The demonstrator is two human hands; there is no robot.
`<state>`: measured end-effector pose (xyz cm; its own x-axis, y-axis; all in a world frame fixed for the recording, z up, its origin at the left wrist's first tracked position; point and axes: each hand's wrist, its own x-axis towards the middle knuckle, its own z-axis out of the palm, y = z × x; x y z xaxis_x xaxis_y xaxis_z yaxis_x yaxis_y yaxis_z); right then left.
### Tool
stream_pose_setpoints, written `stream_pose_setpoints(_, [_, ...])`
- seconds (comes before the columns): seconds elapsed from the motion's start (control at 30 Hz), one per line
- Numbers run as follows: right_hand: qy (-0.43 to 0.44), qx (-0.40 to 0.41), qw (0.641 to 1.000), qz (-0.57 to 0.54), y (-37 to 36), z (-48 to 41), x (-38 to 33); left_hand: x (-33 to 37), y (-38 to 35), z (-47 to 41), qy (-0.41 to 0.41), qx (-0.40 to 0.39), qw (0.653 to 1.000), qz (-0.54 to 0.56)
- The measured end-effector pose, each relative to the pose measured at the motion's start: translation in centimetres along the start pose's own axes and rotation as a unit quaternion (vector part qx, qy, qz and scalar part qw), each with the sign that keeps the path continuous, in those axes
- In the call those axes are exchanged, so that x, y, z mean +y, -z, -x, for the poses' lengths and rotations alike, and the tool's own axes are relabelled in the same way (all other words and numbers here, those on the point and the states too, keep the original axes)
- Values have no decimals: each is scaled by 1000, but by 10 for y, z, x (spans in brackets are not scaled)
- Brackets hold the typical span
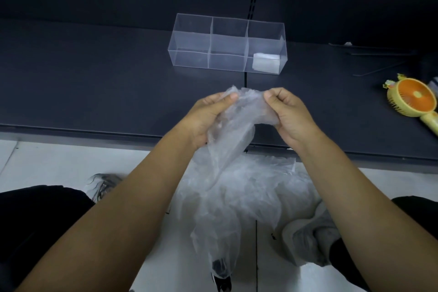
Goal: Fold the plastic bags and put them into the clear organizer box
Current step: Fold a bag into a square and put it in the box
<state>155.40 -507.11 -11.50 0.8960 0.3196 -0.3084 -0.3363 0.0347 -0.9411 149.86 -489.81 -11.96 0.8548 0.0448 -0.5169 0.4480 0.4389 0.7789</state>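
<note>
Beneath us the pile of bags (251, 187) lies on the floor. Straight ahead on the shelf (94, 78) the organizer box (227, 47) stretches left to right, about equally far from both hands. We pinch one bag (237, 130) by its top, hanging lengthwise, with left hand (208, 116) and right hand (290, 117).

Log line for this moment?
left hand: pinches plastic bag | right hand: pinches it | bag: crumpled, unfolded | organizer box: folded bag in right compartment

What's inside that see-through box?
The clear organizer box has three sections. The right one holds one folded plastic bag lying at the bottom. The middle and left sections look empty. The walls are clear, so nothing inside is hidden.
</note>
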Motion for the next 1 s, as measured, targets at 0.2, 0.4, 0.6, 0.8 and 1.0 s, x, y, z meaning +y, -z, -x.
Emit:
stream_pose_setpoints(0.2, [-40,16,998,50,26,-9,-7,7,28,-1,-29,84,996,16])
stream_pose_setpoints(0.4, [-121,-185,944,246,47,-16,-16,15,51,-4,-86,121,988,-33])
stream_pose_setpoints(0.6, [-2,9,992,124,22,-27,-11,22,60,-12,-158,255,895,-331])
stream_pose_setpoints(0.8, [39,-87,971,219,-22,-28,-24,53,-2,-13,-164,-60,858,-483])
stream_pose_setpoints(1.0, [-11,-36,996,78,-1,-41,-46,68,12,-23,-127,50,924,-356])
